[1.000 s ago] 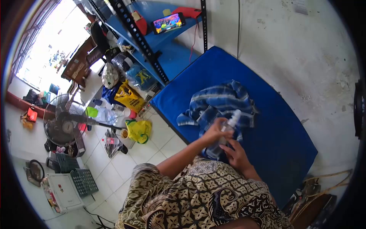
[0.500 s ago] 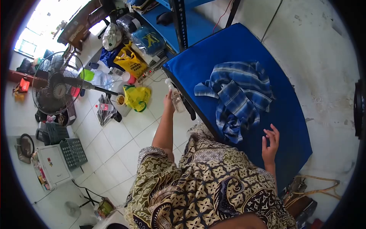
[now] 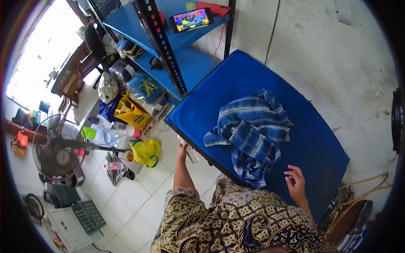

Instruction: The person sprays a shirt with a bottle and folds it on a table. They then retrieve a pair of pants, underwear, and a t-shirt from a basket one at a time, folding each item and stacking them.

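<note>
A crumpled blue plaid shirt [image 3: 253,130] lies bunched on the blue padded ironing surface [image 3: 314,154]. My left hand [image 3: 182,151] is closed around the upper part of a clear spray bottle [image 3: 193,156], whose white head is partly covered by the surface's edge. The bottle hangs low beside the left side of the padded surface. Over the near right part of the surface, my right hand [image 3: 296,182] is held with fingers apart, near the shirt but not touching it.
Blue metal shelving [image 3: 181,55] stands at the far edge, with a lit phone [image 3: 191,20] propped on it. To the left are a standing fan [image 3: 63,147], yellow bags [image 3: 145,152] and a white cabinet [image 3: 69,227]. Hangers [image 3: 365,189] are at lower right.
My view has tilted upward, bringing the phone on the shelf into sight. The spray bottle is now partly behind the surface's edge, still in my left hand. The shirt keeps its shape.
</note>
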A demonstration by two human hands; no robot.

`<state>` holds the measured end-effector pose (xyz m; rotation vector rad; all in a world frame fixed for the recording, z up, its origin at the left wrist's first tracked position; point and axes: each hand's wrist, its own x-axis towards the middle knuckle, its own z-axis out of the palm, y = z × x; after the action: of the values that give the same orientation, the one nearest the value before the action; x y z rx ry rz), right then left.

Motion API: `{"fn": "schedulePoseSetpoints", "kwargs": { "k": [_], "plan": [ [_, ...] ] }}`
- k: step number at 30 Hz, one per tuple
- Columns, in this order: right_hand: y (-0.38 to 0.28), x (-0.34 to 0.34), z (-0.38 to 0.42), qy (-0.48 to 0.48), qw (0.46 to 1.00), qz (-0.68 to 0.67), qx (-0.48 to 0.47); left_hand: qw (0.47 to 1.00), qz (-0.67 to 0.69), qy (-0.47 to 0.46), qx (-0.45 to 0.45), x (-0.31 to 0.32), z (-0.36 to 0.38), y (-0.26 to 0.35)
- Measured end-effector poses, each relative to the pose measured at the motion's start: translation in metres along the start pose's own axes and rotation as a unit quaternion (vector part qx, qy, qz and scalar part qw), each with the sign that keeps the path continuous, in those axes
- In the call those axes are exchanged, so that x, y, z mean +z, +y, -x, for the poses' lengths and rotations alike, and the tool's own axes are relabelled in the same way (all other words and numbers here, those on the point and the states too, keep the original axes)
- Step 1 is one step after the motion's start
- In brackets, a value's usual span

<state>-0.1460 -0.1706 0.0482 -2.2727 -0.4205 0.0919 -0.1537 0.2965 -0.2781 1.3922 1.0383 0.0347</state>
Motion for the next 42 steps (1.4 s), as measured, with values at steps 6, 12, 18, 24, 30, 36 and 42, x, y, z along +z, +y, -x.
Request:
{"fn": "schedulePoseSetpoints", "kwargs": {
  "k": [6,12,18,24,30,36,42],
  "plan": [
    [0.001,-0.007,-0.002,-0.051,0.997,0.046,0.018,0.993,-0.011,-0.045,0.112,0.021,-0.063,-0.034],
    [0.005,-0.007,-0.023,-0.122,0.990,0.023,0.073,0.987,0.139,-0.009,0.077,0.023,-0.099,-0.057],
    [0.061,0.037,-0.046,-0.058,0.981,0.075,0.170,0.994,0.101,0.034,0.030,0.008,-0.069,-0.025],
    [0.074,0.088,-0.063,-0.059,0.957,-0.091,0.269,0.995,-0.017,0.056,-0.083,-0.004,-0.014,0.043],
    [0.020,0.026,-0.091,-0.057,0.995,0.060,0.060,0.822,0.144,0.550,-0.017,-0.009,0.008,0.093],
    [-0.061,-0.024,-0.086,0.041,0.998,-0.007,-0.057,0.781,-0.089,-0.114,0.607,0.106,0.186,0.243],
    [-0.125,-0.105,-0.060,0.199,0.964,0.139,-0.110,0.587,-0.284,-0.256,0.714,0.186,0.292,0.235]
  ]
}}
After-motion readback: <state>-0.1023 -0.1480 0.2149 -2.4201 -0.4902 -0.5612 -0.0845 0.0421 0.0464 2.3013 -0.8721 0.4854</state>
